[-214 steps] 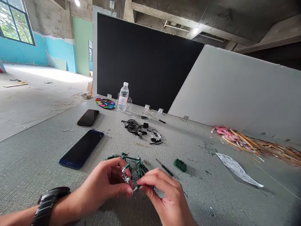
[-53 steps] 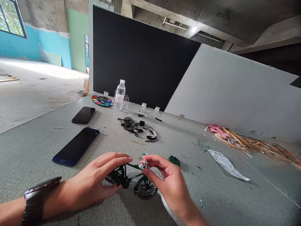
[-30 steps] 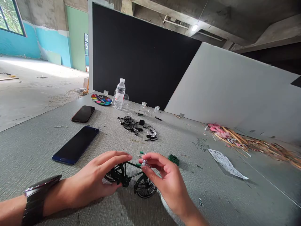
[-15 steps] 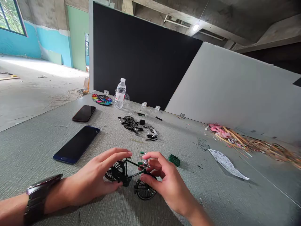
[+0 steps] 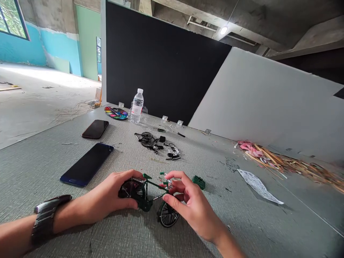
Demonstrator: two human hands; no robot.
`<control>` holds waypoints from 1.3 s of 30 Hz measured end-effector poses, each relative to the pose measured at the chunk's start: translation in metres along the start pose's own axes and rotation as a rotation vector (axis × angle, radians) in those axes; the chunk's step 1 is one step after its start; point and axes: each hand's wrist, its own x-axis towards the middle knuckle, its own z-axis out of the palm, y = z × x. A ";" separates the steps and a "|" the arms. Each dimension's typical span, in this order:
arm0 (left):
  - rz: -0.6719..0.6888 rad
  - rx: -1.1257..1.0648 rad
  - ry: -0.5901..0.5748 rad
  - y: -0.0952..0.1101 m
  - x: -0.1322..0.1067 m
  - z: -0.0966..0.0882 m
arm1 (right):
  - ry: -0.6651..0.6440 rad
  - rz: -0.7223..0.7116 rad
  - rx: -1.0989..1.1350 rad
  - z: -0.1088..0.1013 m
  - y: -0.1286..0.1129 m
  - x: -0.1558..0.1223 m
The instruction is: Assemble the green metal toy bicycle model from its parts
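A dark green miniature bicycle [image 5: 145, 204] stands on the grey table between my hands, its front wheel to the right. My left hand [image 5: 106, 195] is closed around its rear wheel, thumb on the near side and fingers over the far side. At the front end, my right hand [image 5: 192, 204] curls its thumb and fingers around the handlebar stem. The right fingers partly hide the handlebar and the top of the front wheel. Just beyond the right hand lies a small green basket-like piece [image 5: 198, 182].
Black bicycle parts [image 5: 147, 139] lie farther back. Two phones, one blue-edged [image 5: 87, 165] and one dark [image 5: 95, 129], rest at left. A water bottle [image 5: 137, 107] and a paint palette [image 5: 116, 113] stand near the black panel. At right are a printed sheet [image 5: 259, 186] and wood strips [image 5: 276, 159].
The bicycle has turned a little, and its front wheel has shifted slightly right. My left fingers have drawn back from the saddle, which now shows. Both hands stay on the bicycle.
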 end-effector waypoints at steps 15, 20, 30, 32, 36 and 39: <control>0.007 -0.006 -0.017 0.001 0.000 0.000 | 0.122 -0.127 0.010 0.005 0.001 0.003; 0.022 -0.001 -0.011 0.001 0.001 0.000 | 0.049 -0.074 0.091 0.006 0.001 0.001; 0.050 -0.022 -0.011 0.004 0.001 -0.002 | -0.022 0.073 0.112 -0.003 0.007 0.001; 0.053 -0.012 -0.007 0.004 0.000 -0.002 | -0.004 0.084 0.142 -0.001 0.011 0.001; 0.052 0.001 -0.010 0.004 -0.001 -0.001 | 0.025 0.070 0.181 0.003 0.011 0.001; 0.043 -0.005 -0.022 0.005 -0.001 -0.001 | 0.039 0.052 0.231 0.004 0.008 0.002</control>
